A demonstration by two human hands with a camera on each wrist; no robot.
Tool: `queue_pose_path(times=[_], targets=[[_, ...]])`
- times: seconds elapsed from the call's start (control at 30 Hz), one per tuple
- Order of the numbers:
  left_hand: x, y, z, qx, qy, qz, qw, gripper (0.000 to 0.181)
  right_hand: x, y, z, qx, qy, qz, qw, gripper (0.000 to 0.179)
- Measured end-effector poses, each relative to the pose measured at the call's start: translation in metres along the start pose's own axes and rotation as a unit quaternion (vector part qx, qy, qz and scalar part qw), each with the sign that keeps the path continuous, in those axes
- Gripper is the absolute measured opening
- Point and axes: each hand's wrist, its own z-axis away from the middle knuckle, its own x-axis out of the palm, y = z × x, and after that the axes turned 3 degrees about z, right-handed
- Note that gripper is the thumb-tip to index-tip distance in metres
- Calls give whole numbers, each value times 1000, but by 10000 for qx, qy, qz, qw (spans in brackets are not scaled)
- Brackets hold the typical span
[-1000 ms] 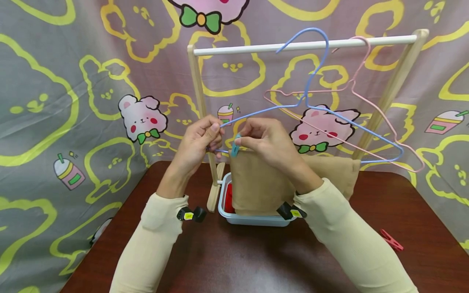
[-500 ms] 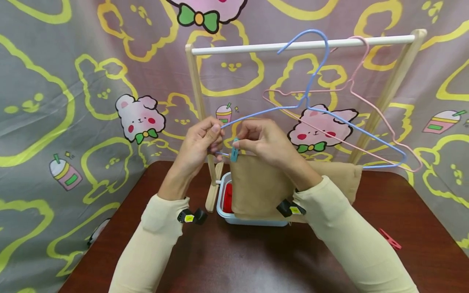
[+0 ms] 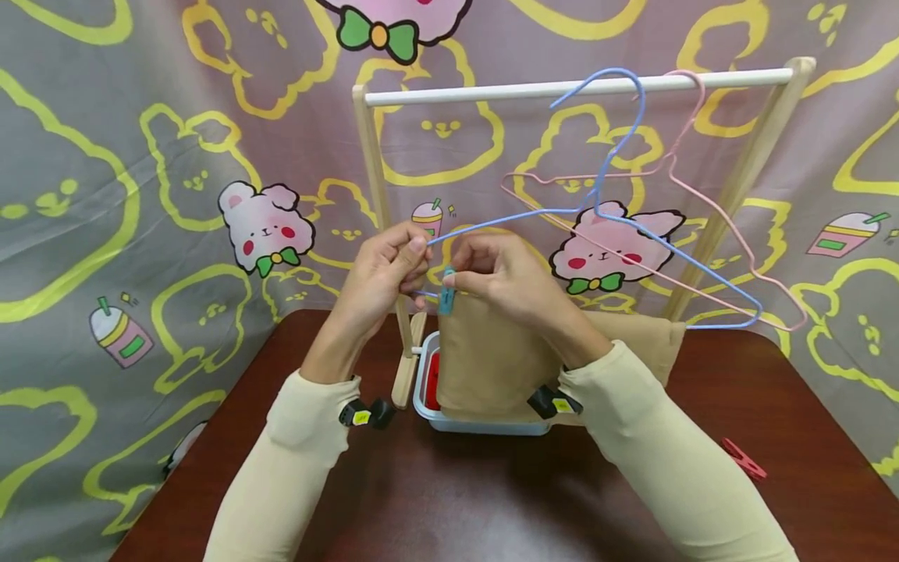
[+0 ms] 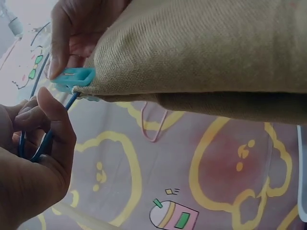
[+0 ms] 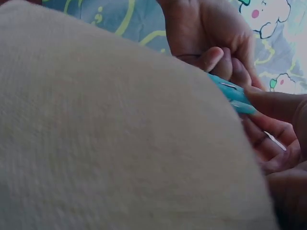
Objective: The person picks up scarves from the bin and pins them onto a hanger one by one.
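My left hand grips the left end of a blue clothes hanger, its fingers curled round the bent wire. A tan cloth hangs folded over the hanger's lower bar. Between thumb and fingers, my right hand pinches a teal clothespin at the cloth's upper left corner. In the left wrist view the clothespin sits over the cloth's edge, right where the blue wire comes out. The right wrist view is mostly filled by the cloth, with the clothespin at its edge.
A rack with a white rail and wooden posts stands behind. A pink hanger hangs from the rail. Below the cloth sits a light blue basin with something red in it. A red clothespin lies on the dark table.
The teal clothespin and my right hand have come down slightly. The blue hanger's hook has tipped a little right and lower. My left hand keeps its grip on the hanger's end.
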Motion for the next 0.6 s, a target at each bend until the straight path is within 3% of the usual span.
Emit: queue_pose_path(times=[0.2, 0.33, 0.47, 0.6], targets=[[-2, -3, 2, -207, 91, 49, 9997, 28, 3, 3, -3, 42, -122, 196, 9997, 8], [-6, -5, 2, -116, 133, 64, 9998, 28, 1, 0, 1, 160, -86, 612, 9980, 18], [-9, -6, 2, -70, 214, 29, 9997, 27, -7, -5, 17, 63, 136, 1086, 9940, 28], [-12, -8, 2, -86, 270, -41, 9996, 26, -24, -6, 42, -138, 282, 1468, 9887, 24]])
